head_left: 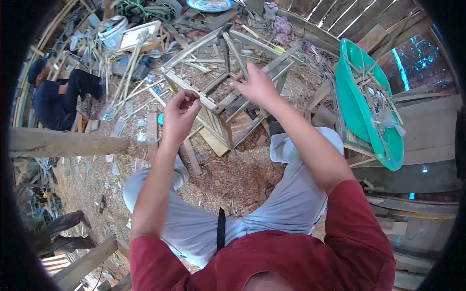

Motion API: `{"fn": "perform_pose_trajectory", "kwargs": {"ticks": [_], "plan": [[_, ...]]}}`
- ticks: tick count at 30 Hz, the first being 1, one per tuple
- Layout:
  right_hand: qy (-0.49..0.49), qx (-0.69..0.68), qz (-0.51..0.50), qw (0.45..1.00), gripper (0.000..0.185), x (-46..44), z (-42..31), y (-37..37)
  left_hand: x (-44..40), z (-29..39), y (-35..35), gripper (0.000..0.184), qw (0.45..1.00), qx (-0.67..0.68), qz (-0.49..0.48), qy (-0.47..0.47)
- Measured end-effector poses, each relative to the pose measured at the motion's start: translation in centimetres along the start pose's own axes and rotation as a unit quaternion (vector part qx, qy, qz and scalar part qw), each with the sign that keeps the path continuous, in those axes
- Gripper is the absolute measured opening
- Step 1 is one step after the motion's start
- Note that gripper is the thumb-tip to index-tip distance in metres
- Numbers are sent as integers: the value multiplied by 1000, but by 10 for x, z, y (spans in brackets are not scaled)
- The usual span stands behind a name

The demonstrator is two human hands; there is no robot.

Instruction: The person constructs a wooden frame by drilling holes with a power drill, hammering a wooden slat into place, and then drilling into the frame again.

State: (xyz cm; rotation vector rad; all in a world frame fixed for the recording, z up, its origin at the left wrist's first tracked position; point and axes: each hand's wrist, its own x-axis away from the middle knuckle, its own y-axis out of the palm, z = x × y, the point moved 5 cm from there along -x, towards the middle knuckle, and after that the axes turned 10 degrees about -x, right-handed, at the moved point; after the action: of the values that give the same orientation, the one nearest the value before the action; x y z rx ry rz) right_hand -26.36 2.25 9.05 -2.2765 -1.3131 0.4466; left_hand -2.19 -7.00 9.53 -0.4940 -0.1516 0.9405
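Observation:
My right hand [257,87] is closed around the handle of a hammer [237,52], whose dark head points away from me over the far corner of a wooden frame [207,102]. This frame is built of pale slats and stands on the ground between and beyond my knees. Close to its near left corner is my left hand [182,110], raised with thumb and fingers curled together in a pinch. Whatever those fingers hold, if anything, is too small to make out. I cannot tell whether the left hand touches the frame.
A green plastic basin-like tub [347,92] with wood strips stands at right. Another person [56,99] crouches at far left near thin sticks [128,77]. A thick wooden beam [68,142] juts in from the left. Shavings and scraps cover the ground [228,179].

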Motion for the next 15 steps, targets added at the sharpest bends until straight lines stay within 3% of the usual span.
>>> {"fn": "perform_pose_trajectory", "kwargs": {"ticks": [2,4,7,8,11,15], "plan": [[-27,2,10,1000,64,-7,7,7,-8,-5,9,8,1000,-9,-19,7],[4,50,-9,999,70,-12,5,5,-15,-7,20,12,997,-56,-36,28],[16,72,-28,997,77,-15,25,16,-26,-1,39,16,971,-137,-98,167],[1,72,-26,997,76,-18,29,18,-28,-6,42,20,982,-120,-136,56],[2,94,-43,995,75,-24,39,23,-30,-20,46,19,981,-88,-133,114],[40,69,-77,994,75,-24,39,19,-28,-30,51,17,984,-49,-134,103]]}}
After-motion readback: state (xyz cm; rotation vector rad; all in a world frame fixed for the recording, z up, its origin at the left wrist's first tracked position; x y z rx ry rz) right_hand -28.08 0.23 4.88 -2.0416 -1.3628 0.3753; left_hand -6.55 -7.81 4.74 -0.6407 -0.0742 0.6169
